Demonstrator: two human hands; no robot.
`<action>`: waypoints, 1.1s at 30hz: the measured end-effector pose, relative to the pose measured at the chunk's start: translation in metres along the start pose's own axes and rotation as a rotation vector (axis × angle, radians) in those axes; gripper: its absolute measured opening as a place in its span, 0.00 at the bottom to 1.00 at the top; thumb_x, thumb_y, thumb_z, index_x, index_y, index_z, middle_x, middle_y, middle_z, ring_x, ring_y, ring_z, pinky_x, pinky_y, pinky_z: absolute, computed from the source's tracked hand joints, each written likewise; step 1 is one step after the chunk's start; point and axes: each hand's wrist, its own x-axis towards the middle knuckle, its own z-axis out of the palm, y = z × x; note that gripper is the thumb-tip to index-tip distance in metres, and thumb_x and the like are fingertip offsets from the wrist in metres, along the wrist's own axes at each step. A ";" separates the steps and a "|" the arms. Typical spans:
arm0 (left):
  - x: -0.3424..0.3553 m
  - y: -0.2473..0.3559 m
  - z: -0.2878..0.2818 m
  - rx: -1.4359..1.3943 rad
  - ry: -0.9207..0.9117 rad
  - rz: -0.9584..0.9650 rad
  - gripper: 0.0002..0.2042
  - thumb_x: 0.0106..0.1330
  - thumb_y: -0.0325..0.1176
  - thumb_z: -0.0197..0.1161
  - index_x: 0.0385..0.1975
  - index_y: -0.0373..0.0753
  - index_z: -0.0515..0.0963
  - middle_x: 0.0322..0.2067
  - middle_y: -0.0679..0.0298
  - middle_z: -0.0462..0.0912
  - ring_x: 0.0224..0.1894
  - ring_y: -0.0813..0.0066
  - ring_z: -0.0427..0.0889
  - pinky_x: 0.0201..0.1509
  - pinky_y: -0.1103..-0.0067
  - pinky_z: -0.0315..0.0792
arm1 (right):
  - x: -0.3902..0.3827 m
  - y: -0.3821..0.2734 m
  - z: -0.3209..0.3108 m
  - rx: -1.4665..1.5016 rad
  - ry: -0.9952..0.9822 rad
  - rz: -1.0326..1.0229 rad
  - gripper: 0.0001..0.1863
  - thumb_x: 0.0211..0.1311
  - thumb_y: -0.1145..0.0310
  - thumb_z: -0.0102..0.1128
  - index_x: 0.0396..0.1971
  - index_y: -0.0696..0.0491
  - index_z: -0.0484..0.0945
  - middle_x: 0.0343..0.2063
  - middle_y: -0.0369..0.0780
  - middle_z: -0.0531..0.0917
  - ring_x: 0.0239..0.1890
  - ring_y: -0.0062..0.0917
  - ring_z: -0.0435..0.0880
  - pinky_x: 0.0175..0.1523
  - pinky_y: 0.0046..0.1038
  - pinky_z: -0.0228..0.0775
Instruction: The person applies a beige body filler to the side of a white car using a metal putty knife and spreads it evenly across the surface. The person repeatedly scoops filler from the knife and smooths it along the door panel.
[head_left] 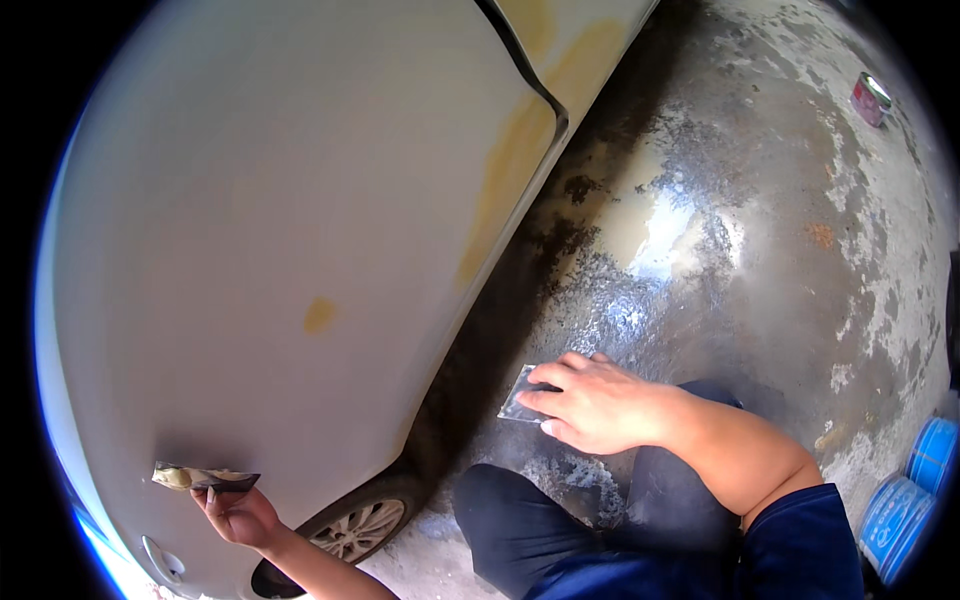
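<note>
The left hand grips a flat dark spreader blade loaded with pale beige filler paste, its edge touching the grey primed car body panel just above the silver alloy wheel. The right hand, held over the stained concrete floor, pinches a thin grey metal scraper plate. 2 blue drums stand at far right.

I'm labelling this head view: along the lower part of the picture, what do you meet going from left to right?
Left hand holding a putty-loaded spreader → car wheel → right hand holding a flat metal scraper → blue buckets.
</note>
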 end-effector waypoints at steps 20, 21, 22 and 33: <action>-0.002 0.001 0.012 0.015 0.203 -0.028 0.10 0.57 0.27 0.55 0.39 0.39 0.75 0.37 0.57 0.79 0.39 0.66 0.77 0.46 0.73 0.71 | -0.011 0.109 -0.047 0.161 -0.106 0.122 0.23 0.65 0.61 0.53 0.58 0.53 0.72 0.58 0.44 0.72 0.59 0.40 0.71 0.63 0.36 0.64; -0.003 -0.002 0.011 0.012 0.200 -0.018 0.11 0.57 0.27 0.55 0.40 0.39 0.75 0.38 0.58 0.79 0.39 0.67 0.77 0.46 0.73 0.71 | -0.011 0.111 -0.050 0.150 -0.109 0.133 0.23 0.65 0.61 0.53 0.58 0.53 0.72 0.58 0.44 0.72 0.59 0.40 0.71 0.63 0.36 0.64; -0.005 -0.005 0.011 0.008 0.195 -0.009 0.12 0.57 0.27 0.55 0.41 0.39 0.75 0.38 0.58 0.79 0.39 0.67 0.77 0.46 0.73 0.71 | -0.011 0.113 -0.051 0.140 -0.110 0.145 0.23 0.65 0.61 0.53 0.58 0.53 0.72 0.58 0.44 0.72 0.59 0.41 0.71 0.63 0.36 0.64; -0.008 -0.007 0.039 0.094 0.288 0.042 0.20 0.58 0.29 0.54 0.53 0.40 0.69 0.36 0.63 0.79 0.35 0.72 0.78 0.37 0.78 0.73 | -0.008 0.116 -0.060 0.307 -0.070 0.172 0.27 0.65 0.56 0.55 0.60 0.53 0.70 0.60 0.47 0.69 0.62 0.41 0.69 0.65 0.33 0.61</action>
